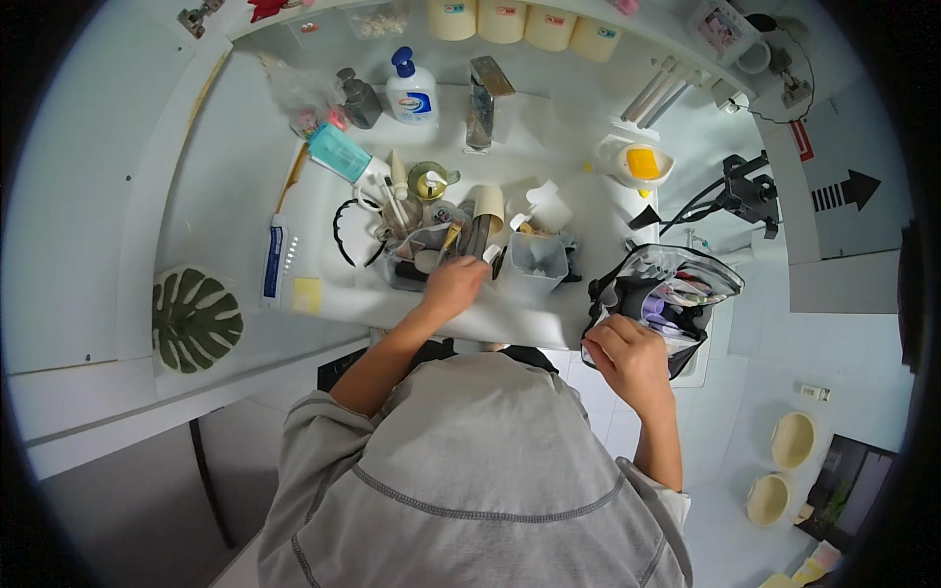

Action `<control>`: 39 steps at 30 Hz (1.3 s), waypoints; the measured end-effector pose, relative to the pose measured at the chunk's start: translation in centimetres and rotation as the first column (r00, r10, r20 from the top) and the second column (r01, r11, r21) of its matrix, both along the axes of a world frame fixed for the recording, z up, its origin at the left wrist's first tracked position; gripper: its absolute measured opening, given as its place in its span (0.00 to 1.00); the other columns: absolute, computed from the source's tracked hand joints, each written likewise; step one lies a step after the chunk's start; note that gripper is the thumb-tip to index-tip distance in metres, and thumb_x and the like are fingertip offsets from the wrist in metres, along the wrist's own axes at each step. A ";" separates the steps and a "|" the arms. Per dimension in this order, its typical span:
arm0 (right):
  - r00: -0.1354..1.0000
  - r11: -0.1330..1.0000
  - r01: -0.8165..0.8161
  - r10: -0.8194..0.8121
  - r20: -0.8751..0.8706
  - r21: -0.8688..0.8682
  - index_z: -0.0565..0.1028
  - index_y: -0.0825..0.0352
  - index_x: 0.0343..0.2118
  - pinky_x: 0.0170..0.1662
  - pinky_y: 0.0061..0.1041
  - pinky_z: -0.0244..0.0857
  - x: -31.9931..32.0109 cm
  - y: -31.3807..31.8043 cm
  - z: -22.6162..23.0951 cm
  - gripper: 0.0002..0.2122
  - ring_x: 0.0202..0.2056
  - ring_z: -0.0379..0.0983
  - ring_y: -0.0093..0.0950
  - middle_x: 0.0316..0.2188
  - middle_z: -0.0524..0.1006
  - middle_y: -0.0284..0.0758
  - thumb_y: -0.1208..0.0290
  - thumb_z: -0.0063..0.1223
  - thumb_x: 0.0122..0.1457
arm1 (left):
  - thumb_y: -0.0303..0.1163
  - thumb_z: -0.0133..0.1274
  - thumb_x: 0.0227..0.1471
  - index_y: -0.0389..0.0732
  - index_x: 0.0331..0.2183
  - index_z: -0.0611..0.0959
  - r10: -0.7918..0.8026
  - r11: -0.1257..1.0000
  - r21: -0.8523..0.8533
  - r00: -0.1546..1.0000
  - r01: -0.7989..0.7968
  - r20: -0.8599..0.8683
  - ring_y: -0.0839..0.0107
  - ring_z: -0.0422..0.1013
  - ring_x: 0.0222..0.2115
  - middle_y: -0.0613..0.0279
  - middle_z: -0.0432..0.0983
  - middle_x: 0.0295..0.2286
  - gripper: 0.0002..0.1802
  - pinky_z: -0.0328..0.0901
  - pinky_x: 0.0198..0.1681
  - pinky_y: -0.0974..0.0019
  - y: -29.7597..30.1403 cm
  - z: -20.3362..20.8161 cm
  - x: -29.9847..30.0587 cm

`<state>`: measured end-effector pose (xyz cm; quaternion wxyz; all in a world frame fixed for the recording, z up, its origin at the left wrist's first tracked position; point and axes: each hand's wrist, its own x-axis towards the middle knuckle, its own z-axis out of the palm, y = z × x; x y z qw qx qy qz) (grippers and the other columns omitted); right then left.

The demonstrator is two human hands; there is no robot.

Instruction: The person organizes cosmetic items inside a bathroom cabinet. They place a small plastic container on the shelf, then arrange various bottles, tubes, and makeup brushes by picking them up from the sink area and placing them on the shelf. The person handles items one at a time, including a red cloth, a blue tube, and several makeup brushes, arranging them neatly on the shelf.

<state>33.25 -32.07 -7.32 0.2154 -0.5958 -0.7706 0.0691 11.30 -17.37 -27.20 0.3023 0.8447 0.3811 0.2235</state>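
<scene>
My left hand point(456, 285) reaches in over the front of the white washbasin, its fingers bent together at the edge of a clear bin point(407, 273) packed with small items. What those fingertips hold, if anything, is hidden. Just beyond them stand a cream cup point(488, 203) and some dark, long items. A second clear container point(537, 263) sits to the right of that hand. On the right, my right hand point(630, 359) pinches the near rim of an open black toiletry bag point(694, 257). Inside the bag show a purple item point(654, 310) and several packets.
Behind the clutter rise a chrome tap point(480, 103) and a blue-topped pump bottle point(412, 90). A black headband point(341, 233), a teal packet point(338, 152) and a toothpaste tube point(275, 260) lie leftward. Right of the basin are a soap dish point(635, 162) and a black clamp holder point(750, 191).
</scene>
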 end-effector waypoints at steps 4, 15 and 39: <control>1.000 1.000 0.007 -0.007 -0.021 0.000 0.71 0.65 0.22 0.24 0.27 0.64 0.0 0.6 0.2 0.05 0.23 0.70 0.32 0.23 0.71 0.32 0.76 0.57 0.41 | 0.28 0.47 0.47 0.41 0.32 0.76 0.249 0.968 0.028 0.968 -0.248 -0.028 0.53 0.69 0.28 0.53 0.73 0.26 0.07 0.63 0.29 0.56 3.1 -1.9 -3.9; 0.977 0.990 -0.137 0.137 -0.162 0.012 0.73 0.67 0.31 0.25 0.25 0.64 -2.9 12.5 9.9 0.09 0.23 0.71 0.31 0.25 0.72 0.36 0.76 0.56 0.44 | 0.33 0.50 0.44 0.39 0.32 0.76 0.116 0.936 -0.276 0.932 -0.218 -0.345 0.51 0.70 0.32 0.49 0.74 0.29 0.11 0.64 0.34 0.52 5.6 -5.6 -3.7; 0.986 0.733 0.000 0.112 -0.120 0.680 0.72 0.68 0.37 0.31 0.25 0.66 -6.6 44.2 26.8 0.09 0.28 0.71 0.29 0.29 0.74 0.36 0.76 0.50 0.51 | 0.30 0.55 0.45 0.35 0.38 0.73 0.240 0.901 -0.414 0.943 -0.128 0.232 0.68 0.71 0.23 0.58 0.74 0.27 0.17 0.65 0.27 0.67 6.5 0.8 -7.3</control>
